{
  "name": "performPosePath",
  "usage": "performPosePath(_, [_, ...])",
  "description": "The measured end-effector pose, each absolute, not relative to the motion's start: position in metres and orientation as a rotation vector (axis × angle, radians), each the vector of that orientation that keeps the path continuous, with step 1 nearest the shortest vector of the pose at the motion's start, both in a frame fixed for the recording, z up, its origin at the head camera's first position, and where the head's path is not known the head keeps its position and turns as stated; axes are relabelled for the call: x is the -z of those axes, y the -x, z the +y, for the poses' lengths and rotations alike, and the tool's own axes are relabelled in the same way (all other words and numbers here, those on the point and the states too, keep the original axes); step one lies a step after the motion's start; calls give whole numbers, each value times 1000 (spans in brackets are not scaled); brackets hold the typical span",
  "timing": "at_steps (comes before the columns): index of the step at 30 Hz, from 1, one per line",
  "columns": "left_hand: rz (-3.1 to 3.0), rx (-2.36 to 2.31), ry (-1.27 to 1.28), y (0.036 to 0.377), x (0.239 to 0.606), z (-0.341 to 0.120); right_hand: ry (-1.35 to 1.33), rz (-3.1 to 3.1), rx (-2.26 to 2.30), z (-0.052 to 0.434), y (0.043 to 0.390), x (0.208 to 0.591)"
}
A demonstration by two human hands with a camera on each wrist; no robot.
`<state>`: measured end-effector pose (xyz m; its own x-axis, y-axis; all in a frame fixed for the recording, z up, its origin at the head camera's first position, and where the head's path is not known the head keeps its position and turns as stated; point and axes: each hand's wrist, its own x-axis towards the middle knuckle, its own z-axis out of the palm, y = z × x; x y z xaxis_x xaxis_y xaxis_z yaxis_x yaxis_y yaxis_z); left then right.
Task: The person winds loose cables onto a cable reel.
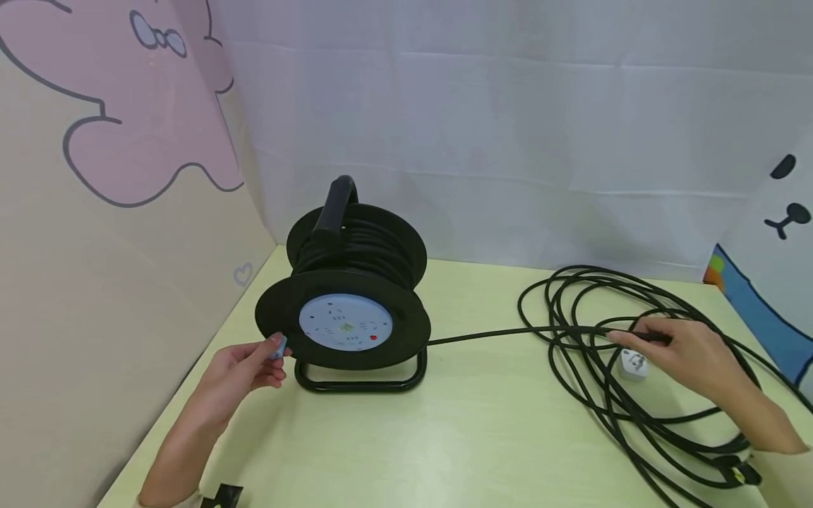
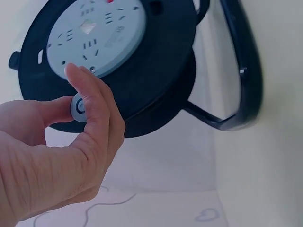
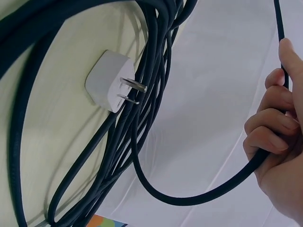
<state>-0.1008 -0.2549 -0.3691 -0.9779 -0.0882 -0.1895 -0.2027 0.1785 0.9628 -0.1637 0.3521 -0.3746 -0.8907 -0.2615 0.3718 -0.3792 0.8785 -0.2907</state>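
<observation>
A black cable reel (image 1: 406, 317) stands on its tubular frame at centre left, cable wound on its drum, with a pale socket disc on its front. My left hand (image 1: 238, 374) pinches a small grey-blue knob (image 2: 77, 109) at the reel's lower left rim between thumb and fingers. From the reel's right side a black cable (image 1: 476, 336) runs almost straight to my right hand (image 1: 692, 356), whose fingers curl round it. Loose cable loops (image 3: 154, 56) lie beneath and about that hand. Among them sits a white plug (image 1: 633, 365), its metal prongs showing in the right wrist view.
The pale yellow table (image 1: 470, 437) meets a white cloth backdrop (image 1: 483, 141) behind. A wall with a pink cartoon figure (image 1: 159, 120) rises close on the left. A patterned panel (image 1: 768, 310) stands at the right. The reel's handle (image 1: 336, 204) sticks up.
</observation>
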Motion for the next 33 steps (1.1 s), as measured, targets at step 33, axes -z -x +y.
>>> performPosePath(33, [2235,-2285,200,105,297,-206,-570,-2836,-379,343,168,381])
